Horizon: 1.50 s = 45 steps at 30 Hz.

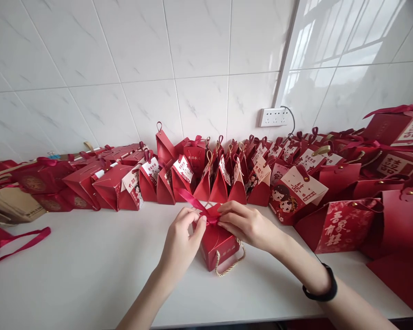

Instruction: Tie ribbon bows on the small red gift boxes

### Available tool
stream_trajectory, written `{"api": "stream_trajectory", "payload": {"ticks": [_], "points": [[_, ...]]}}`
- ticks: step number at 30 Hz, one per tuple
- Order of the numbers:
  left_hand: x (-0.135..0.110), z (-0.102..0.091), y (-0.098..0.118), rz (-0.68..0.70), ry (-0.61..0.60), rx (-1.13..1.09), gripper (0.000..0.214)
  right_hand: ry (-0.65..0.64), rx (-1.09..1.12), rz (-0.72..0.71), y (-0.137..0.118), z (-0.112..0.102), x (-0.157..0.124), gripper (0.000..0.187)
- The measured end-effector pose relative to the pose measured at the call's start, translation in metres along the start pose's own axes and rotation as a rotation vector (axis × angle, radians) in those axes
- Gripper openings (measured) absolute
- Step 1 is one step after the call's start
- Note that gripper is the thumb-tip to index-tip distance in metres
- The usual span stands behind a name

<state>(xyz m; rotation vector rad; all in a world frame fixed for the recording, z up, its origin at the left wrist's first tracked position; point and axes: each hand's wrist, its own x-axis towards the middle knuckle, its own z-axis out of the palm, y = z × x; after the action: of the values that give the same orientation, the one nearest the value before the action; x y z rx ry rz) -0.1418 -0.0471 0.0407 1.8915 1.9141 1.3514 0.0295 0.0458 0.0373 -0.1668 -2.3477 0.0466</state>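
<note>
A small red gift box (220, 250) with a twisted cream rope handle (231, 270) stands on the white table in front of me. Dark pink ribbon (211, 220) is gathered into a bow on its top, and one strip sticks up to the upper left. My left hand (186, 231) pinches the ribbon at the bow's left side between thumb and fingers. From the right, my right hand (242, 222) has its fingers bent together against the bow's other side. Its fingertips are partly hidden, but they appear closed on the ribbon.
Rows of red gift boxes (222, 183) line the tiled wall (203, 105). Larger red boxes (347, 224) crowd the right side. At left lie a ribbon loop (24, 247) and tan bags (15, 204). A white power strip (273, 117) is mounted on the wall.
</note>
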Motion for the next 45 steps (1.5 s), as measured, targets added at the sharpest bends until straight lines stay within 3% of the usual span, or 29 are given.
{"api": "stream_trajectory", "payload": {"ticks": [9,14,18,21,25,27,31,36,40,43,45], "points": [[-0.03,0.005,0.004,-0.146,-0.001,-0.195,0.028,-0.146,-0.153,-0.027,-0.02,-0.028,-0.017,0.025],[-0.049,-0.006,0.004,-0.303,-0.002,-0.268,0.028,-0.213,-0.118,0.009,-0.033,-0.043,-0.03,0.032],[-0.07,-0.017,0.004,-0.36,-0.025,-0.251,0.035,-0.228,-0.053,0.074,-0.054,-0.047,-0.044,0.023],[-0.083,-0.022,0.007,-0.34,-0.046,-0.28,0.038,-0.166,0.039,0.219,-0.073,-0.045,-0.056,0.019],[-0.091,-0.027,0.011,-0.337,-0.084,-0.355,0.036,-0.023,0.196,0.621,-0.095,-0.04,-0.071,0.015],[-0.091,-0.03,0.011,-0.336,-0.131,-0.379,0.034,-0.02,0.292,0.718,-0.101,-0.04,-0.075,0.016],[-0.091,-0.031,0.012,-0.315,-0.184,-0.425,0.034,0.008,0.442,0.55,-0.094,-0.042,-0.074,0.017],[-0.093,-0.026,0.015,-0.293,-0.147,-0.491,0.036,0.102,0.355,0.291,-0.075,-0.051,-0.041,0.027],[-0.094,-0.023,0.02,-0.25,-0.099,-0.584,0.034,-0.054,0.271,0.096,-0.062,-0.058,-0.007,0.034],[-0.096,-0.023,0.021,-0.24,-0.091,-0.577,0.033,-0.2,0.148,0.123,-0.049,-0.059,-0.002,0.036],[-0.098,-0.024,0.021,-0.24,-0.062,-0.522,0.03,-0.209,-0.004,0.268,-0.049,-0.059,-0.009,0.03]]}}
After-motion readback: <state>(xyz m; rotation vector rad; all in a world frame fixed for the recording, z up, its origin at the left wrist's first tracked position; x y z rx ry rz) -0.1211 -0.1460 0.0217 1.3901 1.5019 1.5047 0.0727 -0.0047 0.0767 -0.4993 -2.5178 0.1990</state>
